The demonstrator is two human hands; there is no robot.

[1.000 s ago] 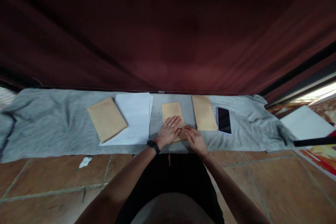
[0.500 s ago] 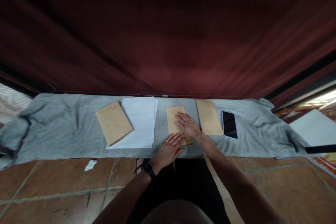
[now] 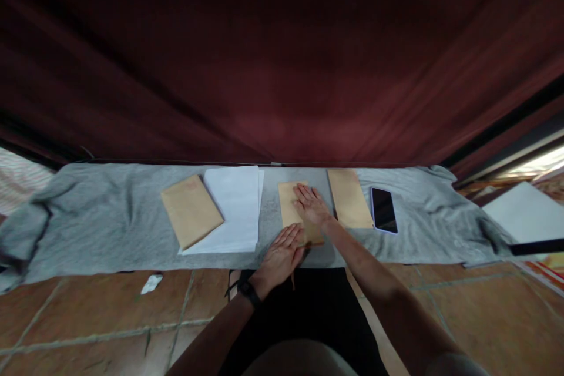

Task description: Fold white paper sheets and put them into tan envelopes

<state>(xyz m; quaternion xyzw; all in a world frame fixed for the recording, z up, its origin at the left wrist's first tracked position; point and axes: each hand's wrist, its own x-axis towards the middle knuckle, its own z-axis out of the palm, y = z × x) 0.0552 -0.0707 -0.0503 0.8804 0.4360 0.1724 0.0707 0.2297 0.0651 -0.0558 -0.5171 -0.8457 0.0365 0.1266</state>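
Observation:
A brown paper envelope [image 3: 288, 205] lies in front of me on the grey cloth [image 3: 145, 205], partly covered by both hands. My right hand [image 3: 312, 202] rests flat on its upper middle, fingers stretched out. My left hand [image 3: 282, 252] lies over its lower left edge, fingers extended and thumb toward the right. To the right is a second brown envelope [image 3: 350, 200], beside my right wrist. More brown envelopes, apparently a stack, [image 3: 191, 211] lie tilted on white paper sheets [image 3: 235, 211] to the left.
A phone [image 3: 384, 210] with a dark screen lies right of the envelopes. Dark red fabric [image 3: 282, 82] hangs behind the cloth-covered surface. Tiled floor [image 3: 110, 305] shows below, with a white scrap [image 3: 152, 283] on it. A white board-like sheet [image 3: 526, 211] is at far right.
The left hand has shifted slightly down and to the left on the envelope. The right hand has moved slightly left. The view has tilted a little; other things lie as before.

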